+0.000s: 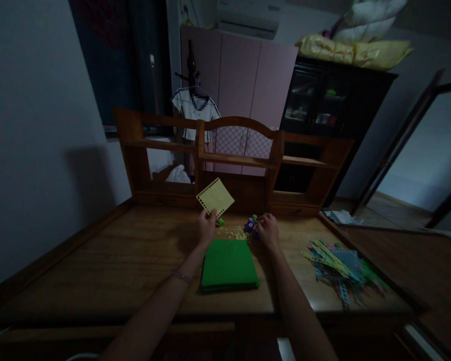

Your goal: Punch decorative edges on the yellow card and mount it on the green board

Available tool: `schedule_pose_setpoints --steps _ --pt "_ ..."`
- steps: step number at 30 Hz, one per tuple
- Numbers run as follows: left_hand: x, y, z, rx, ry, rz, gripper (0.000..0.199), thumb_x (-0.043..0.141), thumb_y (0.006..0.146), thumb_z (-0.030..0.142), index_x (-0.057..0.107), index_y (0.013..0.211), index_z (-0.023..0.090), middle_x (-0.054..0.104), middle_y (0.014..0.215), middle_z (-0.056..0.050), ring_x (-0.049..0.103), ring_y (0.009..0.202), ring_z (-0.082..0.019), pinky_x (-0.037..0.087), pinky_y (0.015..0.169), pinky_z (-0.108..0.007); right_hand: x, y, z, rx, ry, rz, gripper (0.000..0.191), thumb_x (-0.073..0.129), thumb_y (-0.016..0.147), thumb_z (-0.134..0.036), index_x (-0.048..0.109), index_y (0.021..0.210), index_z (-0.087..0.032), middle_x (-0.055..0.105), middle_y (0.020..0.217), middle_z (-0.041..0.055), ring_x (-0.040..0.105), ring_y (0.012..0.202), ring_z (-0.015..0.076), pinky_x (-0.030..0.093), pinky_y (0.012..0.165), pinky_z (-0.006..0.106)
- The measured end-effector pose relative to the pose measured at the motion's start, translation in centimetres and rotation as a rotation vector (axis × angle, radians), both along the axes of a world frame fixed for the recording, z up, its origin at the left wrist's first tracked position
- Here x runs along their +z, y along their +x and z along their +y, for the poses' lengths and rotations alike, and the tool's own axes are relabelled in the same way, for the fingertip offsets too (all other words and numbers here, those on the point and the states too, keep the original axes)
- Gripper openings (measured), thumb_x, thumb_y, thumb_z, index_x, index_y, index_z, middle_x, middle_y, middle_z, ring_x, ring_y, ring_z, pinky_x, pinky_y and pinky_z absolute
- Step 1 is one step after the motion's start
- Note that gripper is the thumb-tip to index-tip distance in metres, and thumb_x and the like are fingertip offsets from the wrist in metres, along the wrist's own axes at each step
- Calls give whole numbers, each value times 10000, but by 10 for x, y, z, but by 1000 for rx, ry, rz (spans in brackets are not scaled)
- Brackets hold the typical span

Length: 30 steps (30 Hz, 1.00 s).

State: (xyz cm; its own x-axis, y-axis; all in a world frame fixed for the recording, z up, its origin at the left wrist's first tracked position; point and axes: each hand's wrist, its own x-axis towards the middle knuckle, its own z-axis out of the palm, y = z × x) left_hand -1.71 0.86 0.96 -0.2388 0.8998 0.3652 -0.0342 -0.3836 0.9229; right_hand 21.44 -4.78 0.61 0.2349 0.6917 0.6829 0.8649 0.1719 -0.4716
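Pinched at its lower corner, a pale yellow square of paper (215, 197) with a row of punched holes along its edges is held up by my left hand (207, 227). My right hand (269, 231) is closed at the small purple figures with googly eyes (250, 225); something reddish shows at its fingertips, too small to name. A small green figure (220, 221) sits just beside my left hand. Tiny yellow paper bits (239, 233) lie scattered between my hands. In front of them rests a stack of bright green sheets (230, 264).
At the right of the wooden desk (135, 250) lies a heap of coloured paper strips and scraps (342, 265). A low wooden shelf unit (240, 160) stands along the far edge. Walls, a pink wardrobe (236, 80) and a dark cabinet (311, 110) are beyond.
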Motion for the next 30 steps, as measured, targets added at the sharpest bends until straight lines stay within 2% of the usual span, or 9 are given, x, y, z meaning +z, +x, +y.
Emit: schedule_pose_setpoints --steps 5,15,21,24,30 --pt "-6 1 3 -7 0 8 438 551 767 525 618 953 134 643 661 -29 555 453 -114 429 447 -208 -5 6 2 64 -108 -129 135 541 768 -263 666 788 -214 552 913 58 455 941 226 331 818 329" --pt "-12 2 10 -90 -6 -28 428 549 772 532 598 943 142 645 711 -34 579 503 -117 433 448 -196 -9 -1 2 70 -164 -235 227 629 747 -416 668 862 -224 544 1006 71 416 1002 257 286 850 366" --pt "-14 3 12 -86 7 -56 418 592 751 515 614 915 131 653 719 -45 584 521 -123 427 448 -192 -18 -1 9 76 -140 -273 301 641 756 -441 651 978 -238 540 1084 77 423 1026 264 280 852 367" --pt "-13 4 11 -95 16 -77 413 621 741 485 625 945 125 669 761 -61 590 544 -124 427 449 -184 -19 -3 12 70 -122 -262 286 644 760 -443 645 954 -233 552 1068 80 439 1017 265 288 843 368" --pt "-12 5 11 -200 -32 -178 394 658 728 426 623 987 131 687 792 -62 594 519 -112 465 469 -189 -7 -14 10 87 -19 -179 237 585 814 -416 595 934 -213 594 965 76 507 928 239 343 805 346"
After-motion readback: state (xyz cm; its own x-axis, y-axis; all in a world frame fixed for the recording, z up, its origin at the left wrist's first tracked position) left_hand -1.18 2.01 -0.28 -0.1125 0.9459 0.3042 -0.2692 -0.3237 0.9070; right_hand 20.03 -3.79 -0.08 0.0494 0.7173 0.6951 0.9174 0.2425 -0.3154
